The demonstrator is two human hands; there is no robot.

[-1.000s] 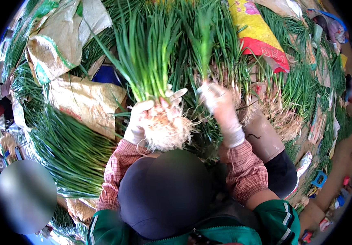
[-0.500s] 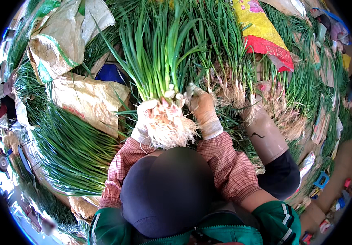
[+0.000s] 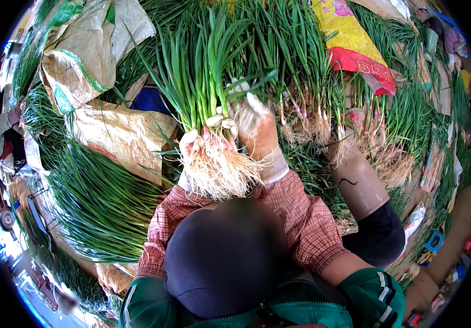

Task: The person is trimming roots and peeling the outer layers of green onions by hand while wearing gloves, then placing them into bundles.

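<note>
My left hand (image 3: 187, 144), in a pale glove, is closed round the root end of a bunch of green garlic (image 3: 205, 101). The leaves point away from me; a fringe of pale roots hangs toward me and hides most of that hand. Small whitish bulbs stick out on the bunch's right side. My right hand (image 3: 255, 128), in a dirty whitish glove, is up against the right side of the stems. A loose green leaf crosses by its fingertips. Motion smears its fingers, so their grip is unclear.
Leafy stalks (image 3: 101, 199) lie heaped at the left beside a tan woven sack (image 3: 126, 139). More rooted stalks (image 3: 312, 117) stand at the right, under a yellow and red bag (image 3: 358, 52). My boot (image 3: 358, 183) is close by. A blue stool (image 3: 434, 240) sits far right.
My right hand has moved up and left, from beside the bulbs to the stems, turning as it goes. The bunch in my left hand has shifted slightly left.
</note>
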